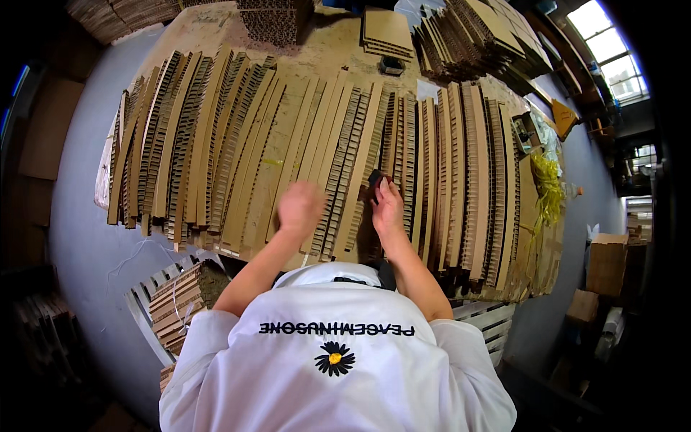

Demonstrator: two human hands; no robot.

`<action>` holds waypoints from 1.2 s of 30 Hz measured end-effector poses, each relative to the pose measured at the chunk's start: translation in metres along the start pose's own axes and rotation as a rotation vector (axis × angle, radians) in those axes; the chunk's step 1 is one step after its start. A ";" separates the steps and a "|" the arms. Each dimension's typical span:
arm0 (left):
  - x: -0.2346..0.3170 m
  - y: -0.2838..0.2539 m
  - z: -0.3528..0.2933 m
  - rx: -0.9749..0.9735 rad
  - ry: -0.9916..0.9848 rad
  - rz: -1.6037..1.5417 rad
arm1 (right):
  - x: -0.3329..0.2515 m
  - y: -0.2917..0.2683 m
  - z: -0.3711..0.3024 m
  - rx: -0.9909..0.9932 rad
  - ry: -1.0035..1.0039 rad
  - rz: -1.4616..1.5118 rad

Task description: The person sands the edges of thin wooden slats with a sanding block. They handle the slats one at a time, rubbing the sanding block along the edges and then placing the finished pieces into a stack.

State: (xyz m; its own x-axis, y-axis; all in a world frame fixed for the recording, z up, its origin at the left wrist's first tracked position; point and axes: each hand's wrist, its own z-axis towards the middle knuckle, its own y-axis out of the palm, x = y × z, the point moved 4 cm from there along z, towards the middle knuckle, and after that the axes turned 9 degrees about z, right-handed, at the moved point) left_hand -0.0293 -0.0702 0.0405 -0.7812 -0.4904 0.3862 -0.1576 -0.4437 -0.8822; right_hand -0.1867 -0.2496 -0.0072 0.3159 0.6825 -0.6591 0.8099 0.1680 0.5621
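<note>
Long cardboard honeycomb strips (pixel 327 137) lie side by side across the table, pointing away from me. My left hand (pixel 301 209) is over the strips at the near middle, its fingers smeared by motion; whether it holds anything cannot be made out. My right hand (pixel 389 209) is just to the right, closed with thumb and fingers around a small dark block-like object (pixel 375 178). What kind of object it is does not show clearly. Under and beside it are a pale strip (pixel 364 173) and dark-edged honeycomb strips (pixel 408 169).
Stacked cardboard sheets (pixel 475 36) and a dark honeycomb stack (pixel 273 21) stand at the back of the table (pixel 327 61). A small dark dish (pixel 391 65) sits there too. Yellow strapping (pixel 547 189) hangs at the right edge. Below left, a pallet (pixel 144 295) carries bundled strips (pixel 175 306).
</note>
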 end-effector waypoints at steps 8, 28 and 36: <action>0.063 0.037 0.001 -0.491 -0.170 -0.069 | -0.012 0.006 -0.009 -0.064 -0.044 0.128; -0.087 -0.008 -0.049 -0.041 -0.269 0.196 | 0.000 -0.009 -0.003 -0.124 -0.023 0.010; 0.040 0.015 -0.025 -0.259 0.234 0.219 | -0.001 -0.008 -0.008 -0.058 -0.040 -0.002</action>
State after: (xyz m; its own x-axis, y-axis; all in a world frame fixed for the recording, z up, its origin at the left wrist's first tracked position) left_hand -0.0786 -0.0780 0.0358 -0.9246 -0.3557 0.1364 -0.0958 -0.1294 -0.9869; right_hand -0.1971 -0.2461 -0.0070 0.3345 0.6531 -0.6793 0.7809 0.2114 0.5878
